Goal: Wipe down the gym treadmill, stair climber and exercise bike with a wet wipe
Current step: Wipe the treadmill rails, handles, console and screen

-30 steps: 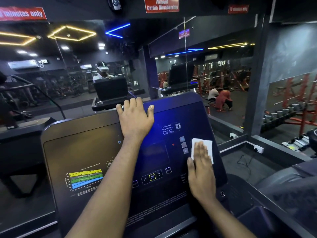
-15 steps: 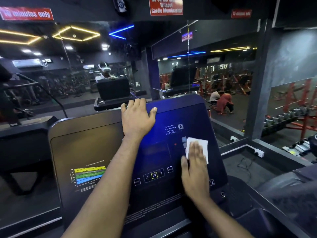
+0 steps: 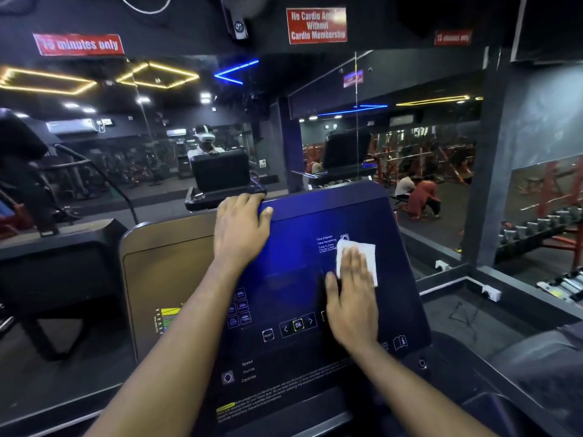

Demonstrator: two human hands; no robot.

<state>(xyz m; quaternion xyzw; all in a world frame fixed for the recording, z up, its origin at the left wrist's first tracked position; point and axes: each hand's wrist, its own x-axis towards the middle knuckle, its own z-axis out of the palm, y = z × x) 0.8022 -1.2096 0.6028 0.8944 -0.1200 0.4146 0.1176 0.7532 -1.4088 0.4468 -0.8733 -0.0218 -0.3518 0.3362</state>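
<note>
A dark cardio machine console (image 3: 284,272) with a glossy panel and printed buttons fills the middle of the view. My left hand (image 3: 241,228) lies over the console's top edge, its fingers curled over the rim. My right hand (image 3: 353,298) presses a white wet wipe (image 3: 367,253) flat against the right part of the panel, fingers straight. Most of the wipe is under the fingers; its top and right edges show.
A wall mirror (image 3: 189,137) stands right behind the console and reflects the gym and a person wearing a headset. Another dark machine (image 3: 47,266) stands to the left. A dumbbell rack (image 3: 536,228) and red frames sit at the right.
My right hand has slid the wipe up and to the left across the panel. My left hand has stayed on the top edge. The view has shifted a little.
</note>
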